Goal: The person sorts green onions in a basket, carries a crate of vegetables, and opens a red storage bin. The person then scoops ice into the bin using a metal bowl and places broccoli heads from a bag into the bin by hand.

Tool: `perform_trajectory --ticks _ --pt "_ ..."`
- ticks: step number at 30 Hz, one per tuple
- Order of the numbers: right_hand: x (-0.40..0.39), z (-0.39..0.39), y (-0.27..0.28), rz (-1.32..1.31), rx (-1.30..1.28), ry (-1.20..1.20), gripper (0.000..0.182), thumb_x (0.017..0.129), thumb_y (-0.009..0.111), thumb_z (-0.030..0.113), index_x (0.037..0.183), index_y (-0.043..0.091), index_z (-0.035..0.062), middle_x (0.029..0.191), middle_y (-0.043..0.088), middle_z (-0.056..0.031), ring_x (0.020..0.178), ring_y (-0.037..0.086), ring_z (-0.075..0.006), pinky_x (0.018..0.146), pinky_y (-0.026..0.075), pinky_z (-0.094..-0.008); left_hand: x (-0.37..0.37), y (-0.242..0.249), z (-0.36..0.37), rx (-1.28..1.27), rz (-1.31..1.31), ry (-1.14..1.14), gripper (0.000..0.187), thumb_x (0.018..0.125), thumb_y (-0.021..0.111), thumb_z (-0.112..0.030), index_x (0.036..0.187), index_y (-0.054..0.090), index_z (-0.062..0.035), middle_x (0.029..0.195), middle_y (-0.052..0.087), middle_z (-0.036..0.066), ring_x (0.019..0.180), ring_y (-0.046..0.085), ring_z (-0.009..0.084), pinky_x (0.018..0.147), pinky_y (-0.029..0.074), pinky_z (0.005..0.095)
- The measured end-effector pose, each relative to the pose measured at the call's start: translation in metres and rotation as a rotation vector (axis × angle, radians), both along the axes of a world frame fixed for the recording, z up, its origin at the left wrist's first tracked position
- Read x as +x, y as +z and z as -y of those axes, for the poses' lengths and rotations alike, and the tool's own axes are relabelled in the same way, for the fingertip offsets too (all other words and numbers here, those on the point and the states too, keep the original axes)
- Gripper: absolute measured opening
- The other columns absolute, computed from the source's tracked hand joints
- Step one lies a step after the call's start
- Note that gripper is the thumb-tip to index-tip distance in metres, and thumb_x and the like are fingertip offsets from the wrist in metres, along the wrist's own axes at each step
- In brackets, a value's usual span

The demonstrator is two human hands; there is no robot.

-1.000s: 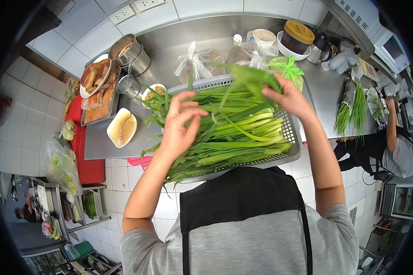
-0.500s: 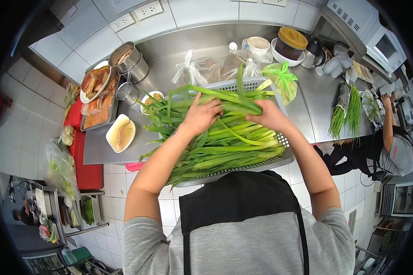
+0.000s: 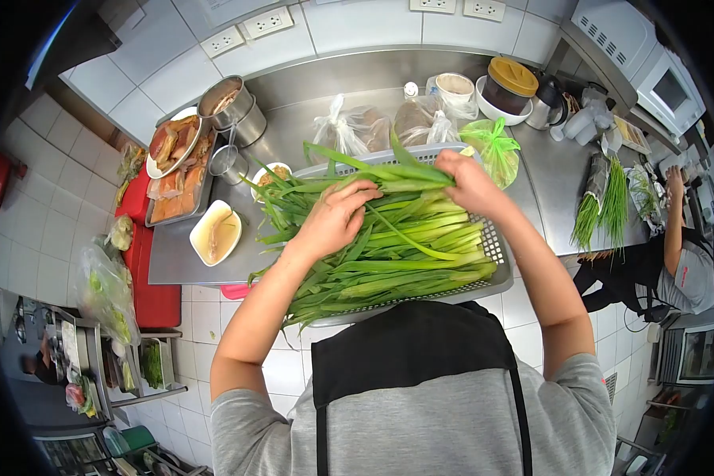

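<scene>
A grey perforated plastic basket (image 3: 493, 246) on the counter is heaped with long leeks (image 3: 404, 246), pale stems to the right and green leaves to the left. My right hand (image 3: 470, 182) is closed on the stem end of leeks at the basket's far right side. My left hand (image 3: 335, 214) lies over the leaves left of the middle, its fingers bent together around some of them; what is under the palm is hidden. Some leaves stick up between my hands and hang over the basket's left and near sides.
Left on the steel counter (image 3: 174, 266) stand a white bowl of liquid (image 3: 216, 232), a meat tray (image 3: 177, 202) and metal pots (image 3: 242, 115). Tied bags (image 3: 349, 131) and a green bag (image 3: 496, 151) line the back. Thin green stalks (image 3: 615, 194) lie right, near another person (image 3: 682, 266).
My right hand has risen slightly and moved right, still holding leeks. My left hand has shifted a little nearer me, its fingers closer together. The view has tilted slightly.
</scene>
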State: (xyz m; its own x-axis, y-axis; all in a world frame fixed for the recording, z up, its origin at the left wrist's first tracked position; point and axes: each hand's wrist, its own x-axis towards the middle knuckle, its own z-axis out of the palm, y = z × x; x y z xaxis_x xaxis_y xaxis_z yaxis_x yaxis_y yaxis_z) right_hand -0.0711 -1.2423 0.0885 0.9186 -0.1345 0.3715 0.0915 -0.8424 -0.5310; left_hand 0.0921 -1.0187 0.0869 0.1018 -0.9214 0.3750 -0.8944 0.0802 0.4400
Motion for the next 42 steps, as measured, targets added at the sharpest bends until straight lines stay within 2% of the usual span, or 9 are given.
perform_trajectory --ticks 6,11,17,21,25,30,34,39,42 --pt "-0.001 -0.017 0.03 -0.081 0.944 -0.054 0.015 0.085 0.056 0.011 0.096 0.056 0.0013 0.093 0.062 -0.0068 0.078 0.059 -0.0138 0.07 0.047 -0.0275 -0.008 -0.001 0.015 -0.143 -0.182 -0.056 0.024 0.077 0.054 0.001 0.1 0.058 -0.0035 0.101 0.057 0.012 0.094 0.056 0.0296 0.081 0.045 0.0344" --pt "-0.006 -0.011 0.009 -0.17 0.911 0.004 0.022 0.08 0.057 0.003 0.101 0.052 -0.0004 0.088 0.062 -0.0077 0.071 0.06 -0.0136 0.063 0.048 -0.0248 -0.038 -0.04 0.034 0.091 -0.032 -0.01 0.019 0.078 0.06 -0.014 0.094 0.061 -0.0046 0.089 0.058 0.012 0.084 0.058 0.0289 0.073 0.047 0.0372" --pt "-0.026 -0.008 0.013 -0.057 0.994 -0.04 0.027 0.078 0.058 0.003 0.104 0.05 0.0016 0.083 0.062 -0.0071 0.062 0.057 -0.0124 0.059 0.047 -0.0249 -0.043 -0.057 0.06 0.011 0.17 0.114 0.015 0.075 0.063 -0.018 0.084 0.062 -0.0053 0.082 0.059 0.009 0.079 0.058 0.0287 0.066 0.047 0.0363" --pt "-0.052 0.005 0.028 0.101 1.15 -0.037 0.028 0.081 0.057 0.008 0.107 0.049 0.0009 0.081 0.061 -0.0071 0.058 0.054 -0.0123 0.057 0.045 -0.0243 -0.021 -0.028 0.051 0.109 -0.286 0.109 0.011 0.078 0.063 -0.013 0.084 0.062 -0.0041 0.071 0.062 0.007 0.062 0.056 0.0162 0.061 0.045 0.0291" --pt "-0.062 0.002 0.044 0.151 1.238 0.062 0.024 0.083 0.057 0.012 0.104 0.054 0.0006 0.082 0.061 -0.0066 0.059 0.054 -0.012 0.056 0.045 -0.024 0.007 -0.002 0.045 0.095 -0.664 0.058 0.016 0.084 0.061 -0.017 0.087 0.06 -0.0019 0.079 0.061 -0.001 0.069 0.052 0.0068 0.07 0.043 0.0239" --pt "-0.042 -0.019 0.045 0.077 1.22 0.033 0.022 0.085 0.057 0.018 0.099 0.058 0.0003 0.09 0.061 -0.0072 0.062 0.056 -0.0115 0.059 0.046 -0.0242 0.015 0.032 0.044 0.115 -1.049 -0.134 0.013 0.093 0.047 -0.017 0.101 0.045 -0.0074 0.09 0.06 0.006 0.082 0.062 0.0162 0.074 0.046 0.0255" --pt "-0.026 -0.028 0.058 0.131 1.179 0.13 0.024 0.086 0.057 0.022 0.098 0.058 0.0012 0.094 0.061 -0.0082 0.063 0.057 -0.0118 0.06 0.047 -0.0249 0.013 0.066 0.044 -0.064 -1.13 -0.132 0.015 0.094 0.044 -0.024 0.098 0.044 -0.009 0.087 0.059 0.006 0.073 0.06 0.0159 0.068 0.049 0.0285" --pt "-0.032 -0.024 0.069 0.145 1.227 0.155 0.023 0.086 0.056 0.021 0.097 0.058 0.001 0.084 0.06 -0.0067 0.06 0.054 -0.0132 0.058 0.045 -0.0251 0.041 0.154 0.028 -0.621 -1.202 -0.382 0.013 0.093 0.046 -0.021 0.097 0.046 -0.0091 0.082 0.056 0.004 0.066 0.054 0.0128 0.062 0.046 0.0272" --pt "-0.046 -0.012 0.066 0.166 1.303 0.114 0.021 0.087 0.055 0.019 0.097 0.057 0.0013 0.074 0.057 -0.0043 0.056 0.051 -0.0128 0.056 0.044 -0.026 0.045 0.235 -0.008 -0.773 -0.942 -0.523 0.014 0.092 0.045 -0.021 0.093 0.049 -0.0084 0.082 0.053 0.001 0.067 0.05 0.0097 0.062 0.044 0.0262"
